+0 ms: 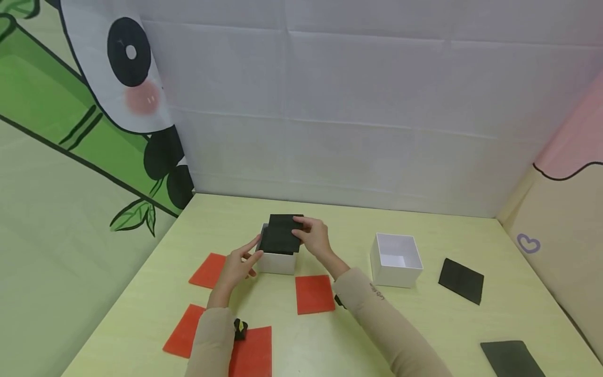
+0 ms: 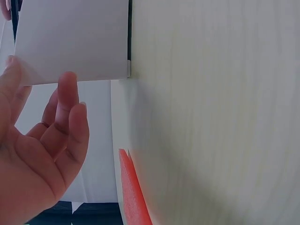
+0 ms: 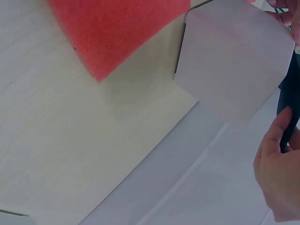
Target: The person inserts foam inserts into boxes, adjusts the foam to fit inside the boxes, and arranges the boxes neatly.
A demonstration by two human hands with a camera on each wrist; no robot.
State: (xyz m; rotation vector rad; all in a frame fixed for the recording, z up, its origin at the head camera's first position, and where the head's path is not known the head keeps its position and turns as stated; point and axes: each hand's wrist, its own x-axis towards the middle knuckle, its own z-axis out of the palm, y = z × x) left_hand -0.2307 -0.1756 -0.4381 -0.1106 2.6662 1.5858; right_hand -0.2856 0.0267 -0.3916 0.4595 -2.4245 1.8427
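Note:
A white box (image 1: 277, 264) stands at the far middle of the table, its top mostly covered by a black foam-like sheet (image 1: 279, 241). Black material also shows behind this sheet, reaching past the box's back. My right hand (image 1: 316, 239) pinches the black sheet by its right edge, thumb and fingers on either side. With thumb and fingertips at the left side and front corner, my left hand (image 1: 237, 269) holds the box; its other fingers curl loosely below. In the left wrist view the box wall (image 2: 75, 42) sits above those fingers. The box's inside is hidden.
A second white box (image 1: 398, 275) stands open-topped to the right. Beyond it lie black sheets (image 1: 461, 281) (image 1: 511, 358). Red sheets lie near the arms, one in front of the covered box (image 1: 314, 295), others (image 1: 209, 270) at left. A patterned cloth backdrop (image 1: 330, 115) encloses the table.

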